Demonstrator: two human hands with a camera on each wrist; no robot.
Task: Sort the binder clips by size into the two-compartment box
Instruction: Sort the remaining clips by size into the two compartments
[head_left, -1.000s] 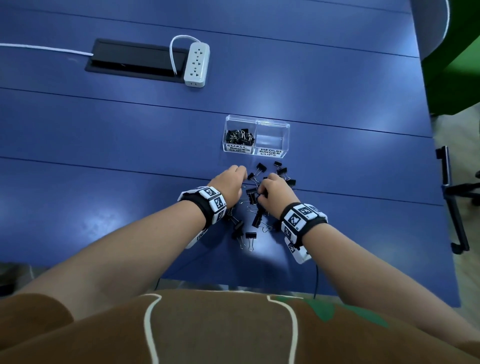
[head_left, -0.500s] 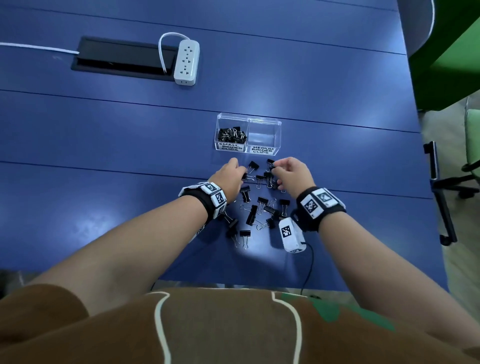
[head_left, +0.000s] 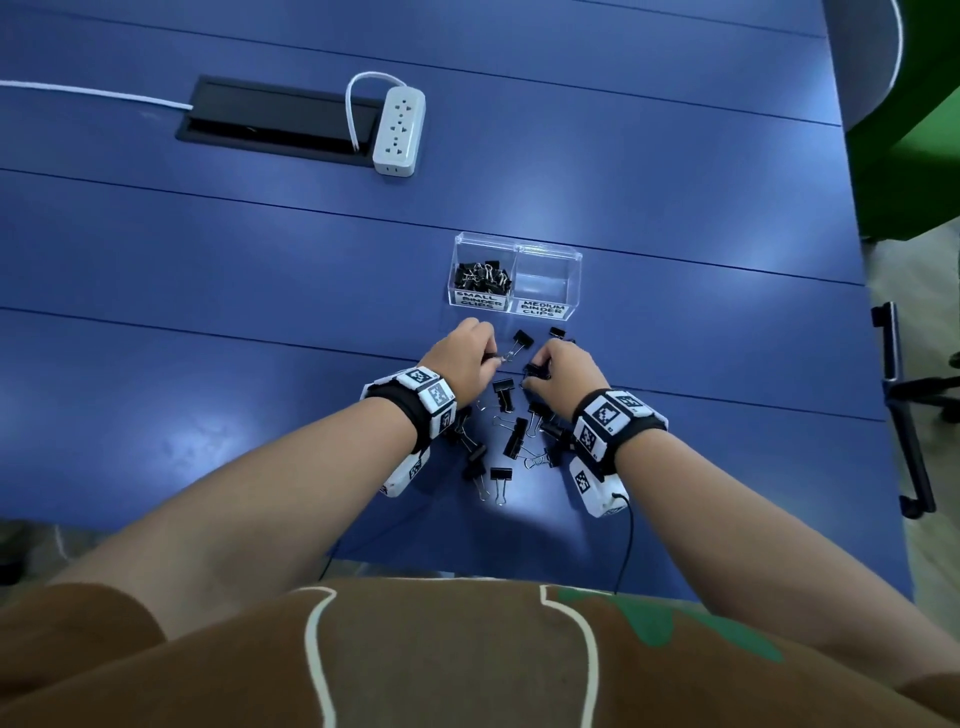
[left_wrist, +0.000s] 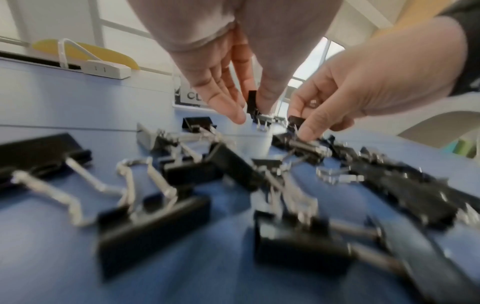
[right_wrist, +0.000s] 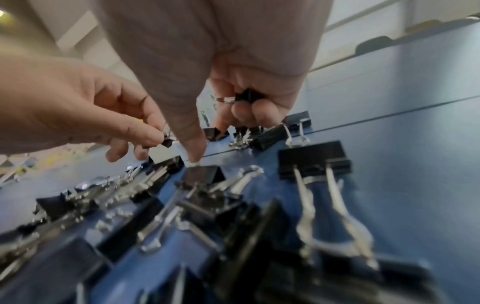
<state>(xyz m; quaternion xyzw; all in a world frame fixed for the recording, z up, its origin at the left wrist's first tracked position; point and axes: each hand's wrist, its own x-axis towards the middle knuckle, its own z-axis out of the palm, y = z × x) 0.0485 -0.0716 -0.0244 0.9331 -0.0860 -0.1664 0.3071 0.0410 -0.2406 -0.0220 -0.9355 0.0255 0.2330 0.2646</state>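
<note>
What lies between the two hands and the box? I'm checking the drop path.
In the head view, two loose clips lie between the left hand, right hand and box; otherwise bare table.

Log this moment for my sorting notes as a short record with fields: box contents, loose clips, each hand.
box: clear two-compartment box on the blue table, labels facing the person
small compartment: holds a heap of black small clips
medium compartment: no clips visible in it
loose clips: black pile on the table between the wrists, nearer the person than the box
left hand: pinches a small clip
right hand: fingers curled round a clip, thumb tip down on another clip in the pile
background: white power strip
</note>
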